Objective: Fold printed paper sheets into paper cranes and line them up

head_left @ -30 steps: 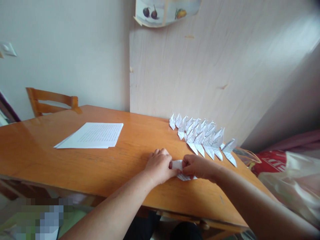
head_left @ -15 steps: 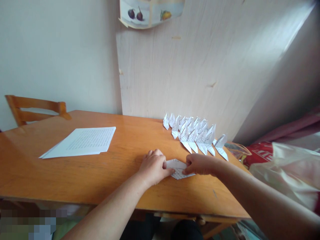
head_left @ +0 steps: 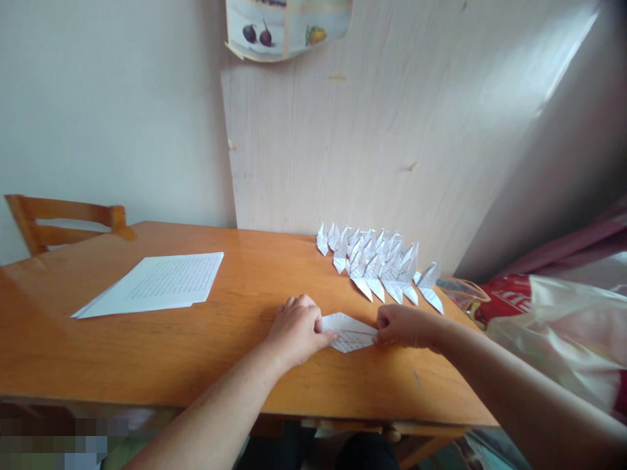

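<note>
- Right hand (head_left: 404,326) has slid outward along the folded paper (head_left: 350,333) to its right-hand tip; a second ago both hands nearly met over its middle, and now far more of the printed face shows between them.
- Left hand (head_left: 298,329) keeps to the paper's left end; its thumb lies on top and the forefinger closes beside it, so that the end looks pinched; the fingertips beneath are hidden.
- Right fingers are curled in, thumb and forefinger closed at the opposite tip; how much paper sits between them I cannot tell.
- Folded paper lies flat on the wooden table (head_left: 235,346), near the front edge, in front of the standing folded pieces (head_left: 375,261); the stack of printed sheets (head_left: 166,281) lies well apart to the left.
- Step in hand, as I judge it: pressing a crease flat from the middle outward; the next move calls for a steady left hold, and firm right-thumb pressure right to the point, without shifting the layers.
</note>
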Motion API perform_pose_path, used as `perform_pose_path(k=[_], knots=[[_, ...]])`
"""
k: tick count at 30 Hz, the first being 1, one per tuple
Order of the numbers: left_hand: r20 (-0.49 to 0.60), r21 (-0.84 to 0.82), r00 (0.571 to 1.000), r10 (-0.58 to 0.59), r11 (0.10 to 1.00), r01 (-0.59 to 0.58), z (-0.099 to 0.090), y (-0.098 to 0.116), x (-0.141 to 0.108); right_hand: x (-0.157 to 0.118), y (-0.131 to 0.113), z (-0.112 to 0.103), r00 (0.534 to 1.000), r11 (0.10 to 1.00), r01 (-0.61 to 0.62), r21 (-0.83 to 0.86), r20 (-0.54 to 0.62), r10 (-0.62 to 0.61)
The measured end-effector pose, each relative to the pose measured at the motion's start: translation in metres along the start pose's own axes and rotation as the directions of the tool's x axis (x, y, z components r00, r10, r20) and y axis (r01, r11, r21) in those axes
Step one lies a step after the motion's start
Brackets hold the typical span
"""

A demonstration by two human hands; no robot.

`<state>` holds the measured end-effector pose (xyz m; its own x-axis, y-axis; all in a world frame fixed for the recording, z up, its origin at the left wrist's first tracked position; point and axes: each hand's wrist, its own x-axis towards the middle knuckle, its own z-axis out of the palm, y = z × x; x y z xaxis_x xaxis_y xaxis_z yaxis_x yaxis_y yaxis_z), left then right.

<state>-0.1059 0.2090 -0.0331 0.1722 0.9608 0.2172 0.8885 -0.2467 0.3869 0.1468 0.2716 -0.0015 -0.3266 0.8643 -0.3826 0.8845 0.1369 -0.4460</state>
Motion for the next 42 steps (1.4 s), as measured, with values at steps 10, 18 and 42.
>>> perform_pose_path(k=[10, 18, 42], knots=[[-0.080, 0.007, 0.994, 0.076, 0.997, -0.076, 0.000, 0.003, -0.006, -0.003, 0.010, 0.019, 0.940, 0.975, 0.155, 0.160, -0.328, -0.096], [-0.164, 0.046, 0.977, 0.134, 0.991, -0.128, 0.000, 0.004, -0.009, 0.005, 0.007, 0.041, 0.879, 0.952, 0.265, 0.155, -0.444, -0.172], [-0.035, 0.009, 0.986, 0.163, 0.987, -0.163, -0.008, 0.008, -0.015, -0.056, -0.029, 0.072, 0.839, 0.877, 0.427, 0.220, -0.457, -0.294]])
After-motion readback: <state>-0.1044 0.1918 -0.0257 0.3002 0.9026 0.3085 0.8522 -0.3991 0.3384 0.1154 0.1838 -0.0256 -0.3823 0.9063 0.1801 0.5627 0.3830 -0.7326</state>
